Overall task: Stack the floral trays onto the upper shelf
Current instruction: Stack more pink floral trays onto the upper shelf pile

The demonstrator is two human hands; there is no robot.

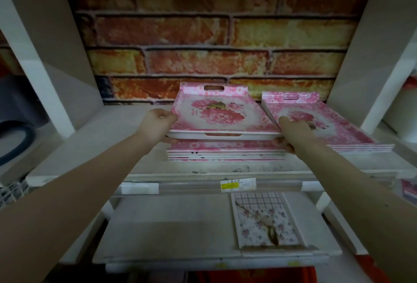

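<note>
Pink tray [222, 113] between two curled hands [156, 125] [291, 134]

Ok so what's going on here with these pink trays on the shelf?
A person is holding a pink floral tray by its two side edges, left hand on one and right hand on the other. The tray is right over a stack of matching trays on the upper shelf, with fingers underneath it, so it is not yet let go. A second stack sits just to the right. One paler floral tray lies on the lower shelf.
</note>
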